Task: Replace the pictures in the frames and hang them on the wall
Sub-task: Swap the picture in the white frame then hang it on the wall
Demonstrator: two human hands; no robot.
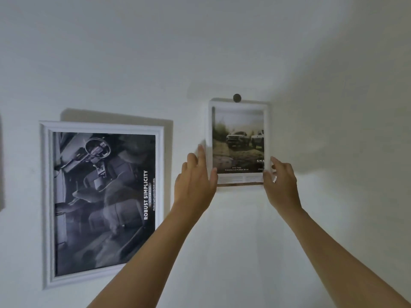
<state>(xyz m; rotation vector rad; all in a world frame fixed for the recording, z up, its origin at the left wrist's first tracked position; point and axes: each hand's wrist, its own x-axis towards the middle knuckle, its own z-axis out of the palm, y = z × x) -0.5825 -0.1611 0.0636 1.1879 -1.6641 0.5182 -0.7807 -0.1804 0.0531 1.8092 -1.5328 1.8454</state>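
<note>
Gripping its lower corners, the left hand (194, 183) and right hand (280, 181) hold the small frame (239, 141) upright (long axis vertical). Its top sits just below a dark wall peg (237, 97).

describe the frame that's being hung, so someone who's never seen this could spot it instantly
On the white wall, look right of the large frame with the dark car-interior print. The small white frame sits under a dark round hook, both hands at its lower corners. Only it shows trucks in colour.

Plain white wall (222, 45) fills the view, dim and unevenly lit, brighter low centre, greyer toward the right. Soft shadows fall on the wall. Small dark round peg (236, 97) on the wall, upper centre. A dark edge (1, 163) shows at far left, unclear what.
</note>
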